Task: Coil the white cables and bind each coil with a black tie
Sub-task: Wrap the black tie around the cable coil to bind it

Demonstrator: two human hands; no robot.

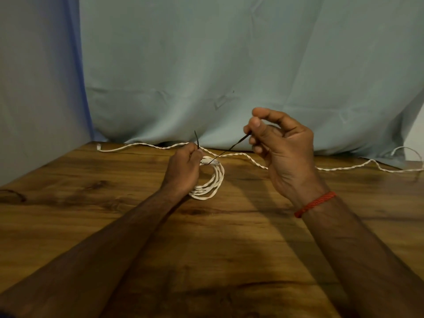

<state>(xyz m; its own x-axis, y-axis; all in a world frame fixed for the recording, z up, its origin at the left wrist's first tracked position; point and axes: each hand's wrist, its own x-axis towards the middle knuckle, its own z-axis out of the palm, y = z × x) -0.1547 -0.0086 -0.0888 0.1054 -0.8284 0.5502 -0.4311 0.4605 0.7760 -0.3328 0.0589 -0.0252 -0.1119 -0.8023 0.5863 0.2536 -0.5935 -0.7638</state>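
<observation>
Head view: left hand (183, 167) grips coil (214, 183) and tie (231, 149); right hand (283, 149) pinches tie.

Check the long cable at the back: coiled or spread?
Spread. The long cable lies stretched across the table, no loops.

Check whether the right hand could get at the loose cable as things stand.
Probably yes: the loose cable lies bare on the table close by the right hand, nothing between. But that hand pinches the tie, so it would have to let go first.
</observation>
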